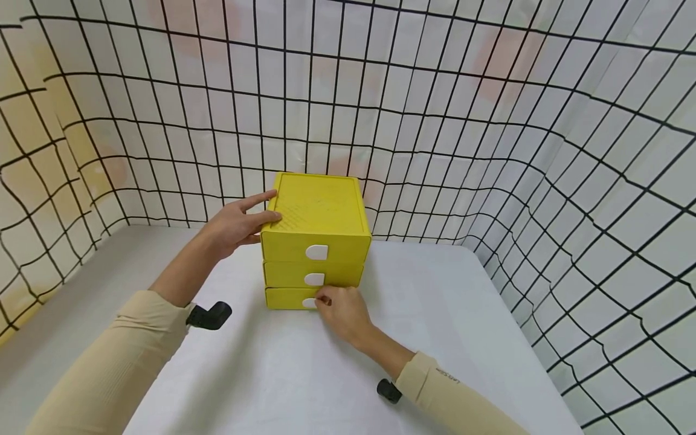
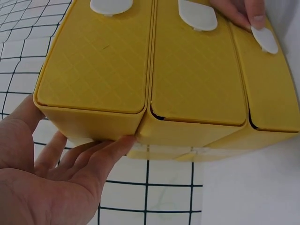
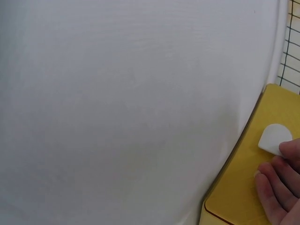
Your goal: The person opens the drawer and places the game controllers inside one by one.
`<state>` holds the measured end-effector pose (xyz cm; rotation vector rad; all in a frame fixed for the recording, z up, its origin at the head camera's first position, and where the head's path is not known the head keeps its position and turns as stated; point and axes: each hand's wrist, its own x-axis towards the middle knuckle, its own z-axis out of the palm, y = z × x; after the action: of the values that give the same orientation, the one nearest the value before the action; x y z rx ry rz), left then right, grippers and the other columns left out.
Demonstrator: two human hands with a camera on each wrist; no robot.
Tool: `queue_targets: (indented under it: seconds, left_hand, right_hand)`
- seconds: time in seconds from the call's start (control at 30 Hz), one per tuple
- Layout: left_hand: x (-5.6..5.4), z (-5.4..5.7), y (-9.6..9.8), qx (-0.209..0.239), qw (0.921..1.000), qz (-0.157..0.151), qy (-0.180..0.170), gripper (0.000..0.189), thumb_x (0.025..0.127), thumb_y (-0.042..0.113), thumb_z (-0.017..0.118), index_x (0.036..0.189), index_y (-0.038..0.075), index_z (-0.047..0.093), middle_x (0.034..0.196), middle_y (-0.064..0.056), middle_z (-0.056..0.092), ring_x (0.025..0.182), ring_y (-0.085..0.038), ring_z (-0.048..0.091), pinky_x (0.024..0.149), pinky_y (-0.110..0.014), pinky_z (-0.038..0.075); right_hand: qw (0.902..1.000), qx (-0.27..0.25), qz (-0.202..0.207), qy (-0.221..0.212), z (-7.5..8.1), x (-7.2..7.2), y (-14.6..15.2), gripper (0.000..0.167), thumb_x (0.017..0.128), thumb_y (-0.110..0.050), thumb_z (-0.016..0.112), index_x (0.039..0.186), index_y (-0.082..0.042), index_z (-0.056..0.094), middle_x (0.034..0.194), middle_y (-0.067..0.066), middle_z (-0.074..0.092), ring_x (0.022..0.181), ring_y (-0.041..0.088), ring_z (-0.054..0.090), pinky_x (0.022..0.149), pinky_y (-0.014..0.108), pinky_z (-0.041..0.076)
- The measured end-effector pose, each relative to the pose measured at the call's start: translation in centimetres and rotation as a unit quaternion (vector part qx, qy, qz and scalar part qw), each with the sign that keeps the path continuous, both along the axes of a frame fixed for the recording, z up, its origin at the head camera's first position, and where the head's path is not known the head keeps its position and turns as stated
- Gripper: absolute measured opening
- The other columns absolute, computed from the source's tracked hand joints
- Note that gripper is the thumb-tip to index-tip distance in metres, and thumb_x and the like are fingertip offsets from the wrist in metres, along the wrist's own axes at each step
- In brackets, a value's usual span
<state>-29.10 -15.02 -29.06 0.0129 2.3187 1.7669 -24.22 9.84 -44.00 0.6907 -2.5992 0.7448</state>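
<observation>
A yellow three-drawer box (image 1: 321, 208) stands on the white table, each drawer front bearing a white pull tab. My left hand (image 1: 231, 226) rests against its left side near the top, fingers extended, thumb at the upper edge; the left wrist view shows those fingers along the yellow side wall. At the bottom drawer (image 1: 283, 298), my right hand (image 1: 345, 313) pinches the white pull tab (image 3: 274, 137) between thumb and fingers. Above it sit the middle pull tab (image 1: 314, 279) and the top pull tab (image 1: 316, 252). All three drawer fronts line up closely with the box.
White cloth covers the table (image 1: 435, 326) around the box. Black wire mesh (image 1: 435, 121) rises behind it and along both sides, with pale sheeting beyond. A black wrist device (image 1: 209, 315) sticks out from the left sleeve, another (image 1: 389, 391) from the right.
</observation>
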Motion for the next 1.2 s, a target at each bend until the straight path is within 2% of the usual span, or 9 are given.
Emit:
queue_targets:
  seconds: [0.13, 0.4, 0.63, 0.93, 1.07, 1.2]
  left_hand:
    - [0.0, 0.0, -0.1, 0.001, 1.0000, -0.001, 0.000, 0.074, 0.098, 0.033, 0.069, 0.160, 0.038, 0.028, 0.143, -0.014, 0.060, 0.118, -0.023, 0.066, 0.113, -0.045, 0.046]
    - [0.1, -0.1, -0.2, 0.017, 0.9998, -0.012, 0.003, 0.074, 0.099, 0.028, 0.067, 0.161, 0.035, 0.028, 0.147, -0.014, 0.057, 0.130, -0.028, 0.060, 0.113, -0.045, 0.045]
    - [0.1, -0.2, 0.0, 0.021, 0.9996, -0.017, 0.012, 0.074, 0.098, 0.028, 0.069, 0.161, 0.034, 0.030, 0.146, -0.014, 0.057, 0.129, -0.028, 0.061, 0.112, -0.046, 0.046]
    - [-0.1, -0.5, -0.3, 0.017, 0.9989, -0.036, 0.023, 0.075, 0.098, 0.029, 0.069, 0.161, 0.032, 0.030, 0.147, -0.013, 0.056, 0.132, -0.027, 0.059, 0.111, -0.044, 0.047]
    - [0.2, -0.7, -0.6, 0.005, 0.9988, -0.042, 0.026, 0.075, 0.098, 0.033, 0.069, 0.161, 0.033, 0.028, 0.148, -0.012, 0.055, 0.134, -0.028, 0.057, 0.114, -0.046, 0.044]
    - [0.5, -0.9, -0.8, 0.002, 0.9991, -0.037, 0.021, 0.076, 0.098, 0.036, 0.068, 0.161, 0.035, 0.027, 0.147, -0.012, 0.056, 0.134, -0.028, 0.056, 0.116, -0.046, 0.042]
  right_hand:
    - [1.0000, 0.004, 0.001, 0.001, 0.0, 0.0, -0.1, 0.007, 0.090, -0.013, 0.075, 0.084, -0.012, 0.079, 0.072, -0.005, 0.072, 0.062, 0.005, 0.061, 0.058, 0.015, 0.049]
    - [0.9999, -0.009, 0.000, -0.010, 0.2, -0.1, -0.1, 0.008, 0.087, -0.010, 0.075, 0.080, -0.012, 0.079, 0.071, -0.005, 0.073, 0.061, 0.003, 0.062, 0.058, 0.015, 0.051]
    - [0.9996, -0.020, -0.008, -0.015, 0.2, 0.0, -0.2, 0.009, 0.089, -0.013, 0.076, 0.082, -0.011, 0.080, 0.072, -0.004, 0.074, 0.062, 0.004, 0.063, 0.058, 0.015, 0.051]
    - [0.9999, 0.006, -0.001, -0.010, -0.1, -0.2, 0.5, 0.008, 0.092, -0.016, 0.075, 0.086, -0.013, 0.080, 0.074, -0.006, 0.073, 0.064, 0.003, 0.061, 0.060, 0.014, 0.051]
    - [0.9992, 0.009, 0.016, -0.036, 0.6, 0.2, 0.8, 0.008, 0.092, -0.013, 0.073, 0.090, -0.010, 0.080, 0.079, -0.003, 0.074, 0.069, 0.007, 0.064, 0.064, 0.017, 0.053]
    - [0.9935, -0.005, 0.030, -0.110, 1.9, 0.8, 1.6, 0.011, 0.091, -0.011, 0.071, 0.096, -0.006, 0.080, 0.082, 0.000, 0.074, 0.073, 0.010, 0.064, 0.065, 0.021, 0.054]
